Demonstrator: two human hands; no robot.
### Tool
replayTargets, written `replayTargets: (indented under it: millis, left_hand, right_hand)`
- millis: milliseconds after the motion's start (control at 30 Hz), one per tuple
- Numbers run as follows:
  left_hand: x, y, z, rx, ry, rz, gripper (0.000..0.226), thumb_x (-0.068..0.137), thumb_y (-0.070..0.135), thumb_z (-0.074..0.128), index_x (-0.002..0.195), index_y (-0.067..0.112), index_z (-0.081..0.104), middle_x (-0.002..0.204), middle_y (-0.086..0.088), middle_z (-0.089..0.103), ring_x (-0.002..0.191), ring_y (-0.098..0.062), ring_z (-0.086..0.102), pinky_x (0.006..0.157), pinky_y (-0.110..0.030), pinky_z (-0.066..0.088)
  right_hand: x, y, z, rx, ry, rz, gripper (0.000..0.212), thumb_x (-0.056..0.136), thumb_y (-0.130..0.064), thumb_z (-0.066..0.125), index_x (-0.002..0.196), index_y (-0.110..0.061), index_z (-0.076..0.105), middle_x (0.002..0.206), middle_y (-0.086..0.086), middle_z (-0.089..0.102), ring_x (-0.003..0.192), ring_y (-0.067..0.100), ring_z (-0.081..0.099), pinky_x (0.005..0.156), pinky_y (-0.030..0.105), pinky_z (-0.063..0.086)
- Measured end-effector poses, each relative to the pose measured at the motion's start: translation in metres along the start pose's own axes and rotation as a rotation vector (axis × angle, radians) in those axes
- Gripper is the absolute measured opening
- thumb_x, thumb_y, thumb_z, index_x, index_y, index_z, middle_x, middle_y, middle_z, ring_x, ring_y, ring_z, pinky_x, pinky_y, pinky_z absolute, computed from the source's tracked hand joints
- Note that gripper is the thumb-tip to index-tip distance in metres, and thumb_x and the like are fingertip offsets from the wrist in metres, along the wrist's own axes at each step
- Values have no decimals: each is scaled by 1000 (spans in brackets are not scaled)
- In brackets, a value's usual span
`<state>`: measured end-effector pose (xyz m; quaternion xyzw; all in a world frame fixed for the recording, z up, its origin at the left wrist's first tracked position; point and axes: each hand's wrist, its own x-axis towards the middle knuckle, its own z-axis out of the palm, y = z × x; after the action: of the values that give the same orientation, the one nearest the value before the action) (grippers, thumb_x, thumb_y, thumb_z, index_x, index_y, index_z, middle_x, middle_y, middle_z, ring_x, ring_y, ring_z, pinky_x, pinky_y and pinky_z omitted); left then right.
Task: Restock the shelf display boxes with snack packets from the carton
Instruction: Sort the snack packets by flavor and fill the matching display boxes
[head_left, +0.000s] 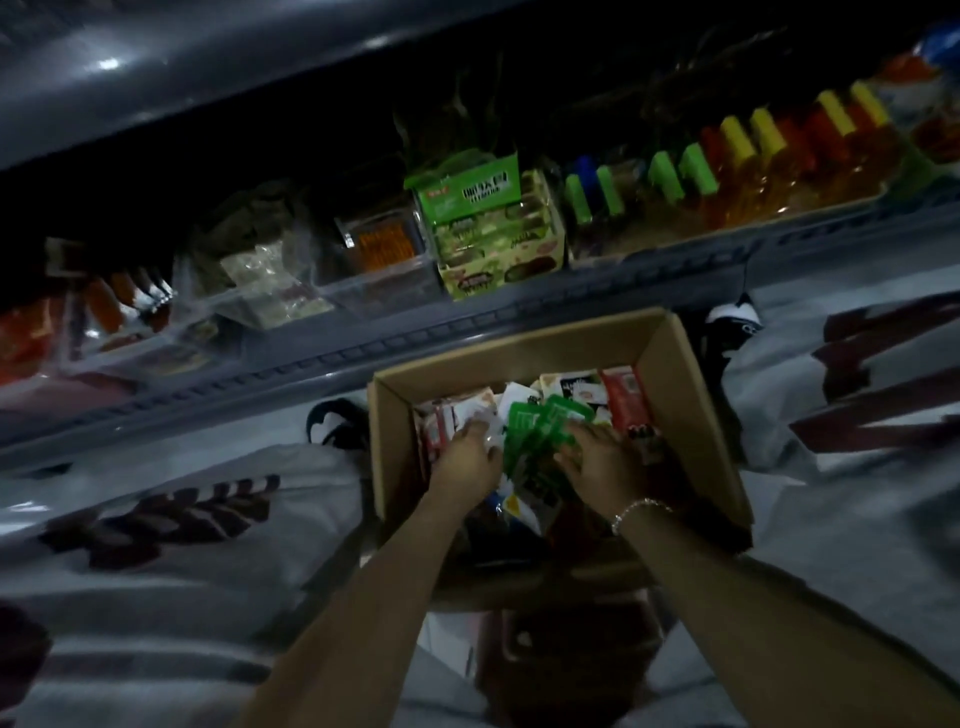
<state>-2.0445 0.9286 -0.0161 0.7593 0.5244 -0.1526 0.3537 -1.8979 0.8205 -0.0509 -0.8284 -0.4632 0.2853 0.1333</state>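
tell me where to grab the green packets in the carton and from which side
Take the green packets by their two side edges, from above: they lie loosely piled on top, the carton walls block the sides, and the left hand and right hand already flank them.

The carton (670, 358) sits on the floor just before the shelf (519, 312), with both hands (the left hand (467, 460) and the right hand (602, 462) side by side) down among its packets (540, 431), and a display box (498, 249) on the shelf behind.
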Motion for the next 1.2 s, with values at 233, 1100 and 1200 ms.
replayTargets:
  millis: [233, 1100, 1200]
  left_hand:
    - [23, 2, 32, -223, -37, -56, 53, 96, 33, 49, 139, 5, 38, 137, -12, 49, 121, -34, 50, 90, -30, 41]
    - [50, 13, 54, -690, -27, -199, 28, 89, 8, 65, 116, 1, 62, 107, -8, 66, 91, -16, 61, 65, -10, 48]
    - [46, 15, 36, -733, -57, -171, 23, 92, 10, 62, 115, 6, 63, 102, -1, 64, 91, -12, 59, 60, -6, 44]
  right_hand:
    - [16, 23, 9, 1, -223, 239, 71, 95, -52, 41, 152, -30, 3, 160, 3, -6, 146, 30, -5, 115, 45, 10]
    - [38, 19, 22, 180, -130, 302, 61, 80, -40, 70, 135, -36, 44, 141, 2, 29, 128, 29, 25, 105, 37, 26]
    - [42, 6, 15, 557, -90, 321, 54, 75, -31, 77, 123, -19, 54, 122, 1, 48, 115, 20, 46, 92, 28, 40]
